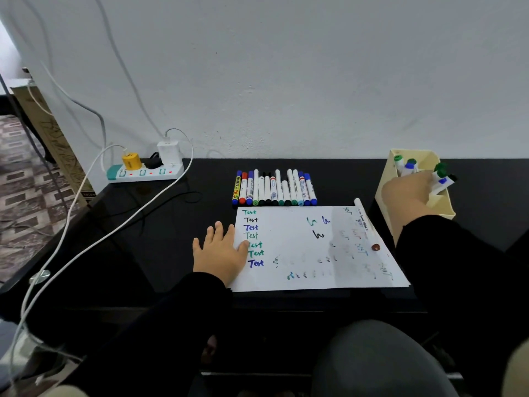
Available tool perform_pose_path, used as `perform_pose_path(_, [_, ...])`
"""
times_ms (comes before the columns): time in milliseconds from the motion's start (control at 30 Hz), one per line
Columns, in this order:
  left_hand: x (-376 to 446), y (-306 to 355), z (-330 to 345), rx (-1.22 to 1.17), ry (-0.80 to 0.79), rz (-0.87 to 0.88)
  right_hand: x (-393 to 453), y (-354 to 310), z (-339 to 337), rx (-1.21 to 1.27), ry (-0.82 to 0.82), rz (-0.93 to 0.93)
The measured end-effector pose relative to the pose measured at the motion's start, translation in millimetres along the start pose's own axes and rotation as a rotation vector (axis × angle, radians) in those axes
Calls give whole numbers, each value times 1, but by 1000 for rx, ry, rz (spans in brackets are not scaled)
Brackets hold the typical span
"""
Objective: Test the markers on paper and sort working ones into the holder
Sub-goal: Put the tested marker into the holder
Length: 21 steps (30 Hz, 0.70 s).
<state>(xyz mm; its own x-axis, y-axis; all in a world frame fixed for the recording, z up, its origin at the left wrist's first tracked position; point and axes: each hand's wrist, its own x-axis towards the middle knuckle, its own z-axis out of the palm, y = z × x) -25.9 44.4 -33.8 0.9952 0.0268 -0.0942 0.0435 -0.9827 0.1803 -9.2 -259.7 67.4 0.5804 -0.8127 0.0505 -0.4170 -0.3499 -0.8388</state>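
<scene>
Now right hand (406,193) fingers pinch white marker (442,183) over cream holder (385,179); left hand (219,252) flat.

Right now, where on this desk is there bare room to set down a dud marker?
Bare black desk lies between the marker row and the holder, behind the paper. Another patch sits between the power strip and the left hand, though cables cross it. It is crowded at the holder, where the right hand reaches in, and along the paper's right edge, where a marker lies.
</scene>
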Motion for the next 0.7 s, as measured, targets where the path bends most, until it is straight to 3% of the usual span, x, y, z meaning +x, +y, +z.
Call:
perform_pose_path(367, [0,2,-2,7,-24,-14,-22,-7,4,12,51,73])
perform_pose_path(533, [0,2,-4,5,-34,-18,-36,1,18,-83,6,-66])
perform_pose_path(700, [-4,1,-3,-2,1,0,-44,3,53,-103,-156,-187])
